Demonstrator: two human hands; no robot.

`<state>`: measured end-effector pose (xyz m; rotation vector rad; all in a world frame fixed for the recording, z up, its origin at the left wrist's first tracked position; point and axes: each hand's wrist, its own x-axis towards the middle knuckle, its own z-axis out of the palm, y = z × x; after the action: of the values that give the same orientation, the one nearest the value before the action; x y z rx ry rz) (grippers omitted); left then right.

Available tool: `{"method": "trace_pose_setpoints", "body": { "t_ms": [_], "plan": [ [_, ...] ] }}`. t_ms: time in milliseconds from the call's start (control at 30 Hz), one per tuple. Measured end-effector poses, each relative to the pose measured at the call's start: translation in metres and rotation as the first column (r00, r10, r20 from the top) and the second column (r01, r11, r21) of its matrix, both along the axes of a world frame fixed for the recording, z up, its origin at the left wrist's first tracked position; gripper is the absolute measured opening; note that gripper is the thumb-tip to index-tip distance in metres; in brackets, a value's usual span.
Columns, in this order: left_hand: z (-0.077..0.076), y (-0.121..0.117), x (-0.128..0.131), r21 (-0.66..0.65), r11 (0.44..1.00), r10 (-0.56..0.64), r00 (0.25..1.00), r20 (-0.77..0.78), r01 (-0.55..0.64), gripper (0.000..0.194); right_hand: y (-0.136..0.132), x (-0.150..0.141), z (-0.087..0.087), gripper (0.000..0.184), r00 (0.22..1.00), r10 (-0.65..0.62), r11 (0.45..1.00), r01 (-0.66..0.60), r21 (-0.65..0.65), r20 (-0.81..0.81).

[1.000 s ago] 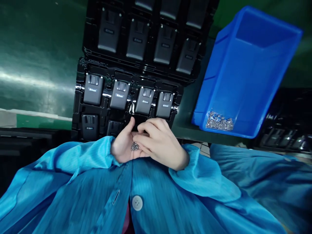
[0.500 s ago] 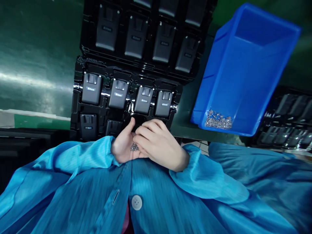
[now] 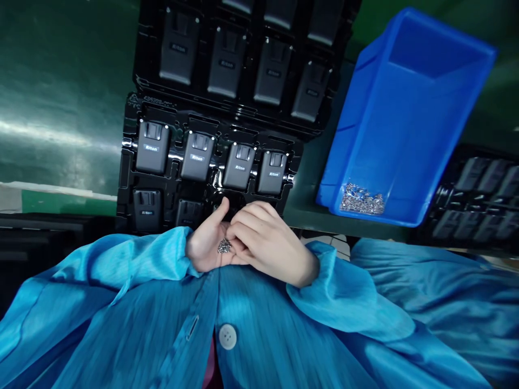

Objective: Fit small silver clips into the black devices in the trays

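Observation:
My left hand (image 3: 205, 244) lies palm up in front of my jacket with the thumb raised, cupping a small heap of shiny metal pieces (image 3: 224, 246). They are too small to tell whether they are screws. Over that palm my right hand (image 3: 270, 243) is bent, its fingers curled and closed at the heap; whatever its fingertips pinch is hidden. Just beyond both hands is a black moulded tray (image 3: 130, 162) holding black devices labelled Riton, such as the device (image 3: 196, 156) in its upper row. My hands partly cover the tray's near row.
Another black tray (image 3: 239, 105) of similar devices adjoins it at the back. A tilted blue bin (image 3: 409, 135) on the right has a pile of shiny metal pieces (image 3: 362, 201) in its near corner. At far right are more devices (image 3: 472, 173) and a blue-clothed person (image 3: 425, 292).
My right hand has shifted slightly right and down, showing more of the metal heap in my left palm. The blue bin appears moved very slightly left.

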<state>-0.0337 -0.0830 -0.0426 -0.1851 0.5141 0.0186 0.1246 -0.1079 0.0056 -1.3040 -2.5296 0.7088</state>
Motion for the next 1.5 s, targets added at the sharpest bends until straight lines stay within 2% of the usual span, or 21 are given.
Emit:
{"method": "trace_pose_setpoints", "body": {
  "t_ms": [100,200,300,433,600,733,900,1200,1500],
  "plan": [
    [-0.003,0.000,-0.002,0.029,0.999,-0.045,0.999,0.026,0.044,0.099,0.002,0.016,0.004,0.012,0.985,-0.147,0.987,0.153,0.056,-0.094],
    [-0.003,0.002,-0.004,0.031,0.995,-0.092,0.996,-0.015,0.092,0.098,0.001,0.034,-0.001,0.010,0.956,-0.291,0.945,0.293,0.144,-0.036],
    [-0.001,0.004,-0.004,0.052,0.991,-0.118,0.989,-0.086,0.123,0.095,-0.003,0.041,-0.016,0.011,0.952,-0.285,0.948,0.263,0.178,0.115],
    [0.002,0.004,-0.001,0.079,0.985,-0.143,0.979,-0.148,0.156,0.093,-0.005,0.037,-0.032,0.013,0.929,-0.271,0.948,0.211,0.240,0.252],
    [0.001,0.003,0.001,0.090,0.984,-0.140,0.978,-0.158,0.155,0.092,0.001,0.028,-0.031,0.017,0.901,-0.199,0.965,0.112,0.237,0.385],
    [-0.001,0.003,0.002,0.094,0.985,-0.130,0.979,-0.155,0.145,0.093,0.002,0.022,-0.027,0.013,0.863,-0.183,0.967,0.071,0.246,0.471],
    [-0.003,0.002,0.003,0.088,0.986,-0.126,0.982,-0.139,0.139,0.093,-0.003,0.019,-0.027,0.015,0.862,-0.184,0.967,0.072,0.245,0.472],
    [-0.009,-0.001,0.002,0.055,0.993,-0.102,0.989,-0.110,0.108,0.095,-0.028,0.033,-0.035,0.019,0.930,-0.235,0.951,0.161,0.263,0.284],
    [-0.003,0.001,0.003,0.088,0.986,-0.126,0.983,-0.133,0.139,0.093,-0.042,0.039,-0.037,0.030,0.910,-0.218,0.958,0.131,0.254,0.353]
  ]
}}
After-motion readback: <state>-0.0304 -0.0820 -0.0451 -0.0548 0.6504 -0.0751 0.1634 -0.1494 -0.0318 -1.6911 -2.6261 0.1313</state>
